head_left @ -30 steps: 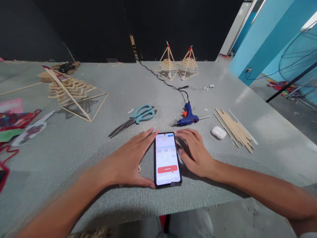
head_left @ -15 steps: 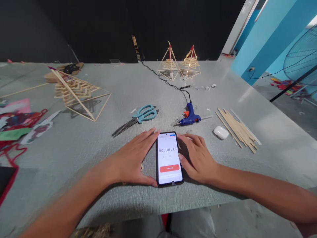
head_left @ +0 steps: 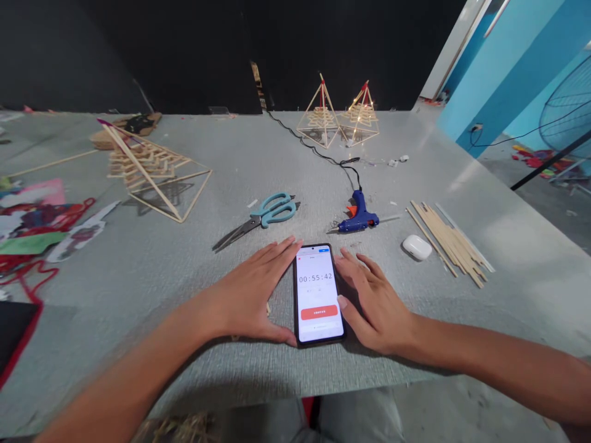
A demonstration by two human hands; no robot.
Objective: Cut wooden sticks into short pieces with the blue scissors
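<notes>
A smartphone (head_left: 318, 296) with a lit timer screen lies face up near the table's front edge. My left hand (head_left: 252, 295) rests flat to its left, thumb and fingers spread, with the fingertips and thumb tip at the phone's left edge. On the other side is my right hand (head_left: 376, 301), fingers apart and lightly bent, its thumb tip by the phone's right edge. Neither hand grips anything. Beyond the phone lie blue-handled scissors (head_left: 258, 220), closed, and a blue glue gun (head_left: 356, 216) with a glue stick in its rear.
Thin wooden sticks (head_left: 450, 243) and a white earbud case (head_left: 417, 247) lie at right. A stick-built pyramid frame (head_left: 154, 169) leans at left. Two more pyramids (head_left: 339, 114) stand at the back, one lit. Paper scraps (head_left: 34, 221) cover the left side; a black cord (head_left: 300, 138) crosses the table.
The timer digits have advanced. My right hand has shifted slightly down along the phone's side, while my left hand keeps its place. The view has turned slightly left.
</notes>
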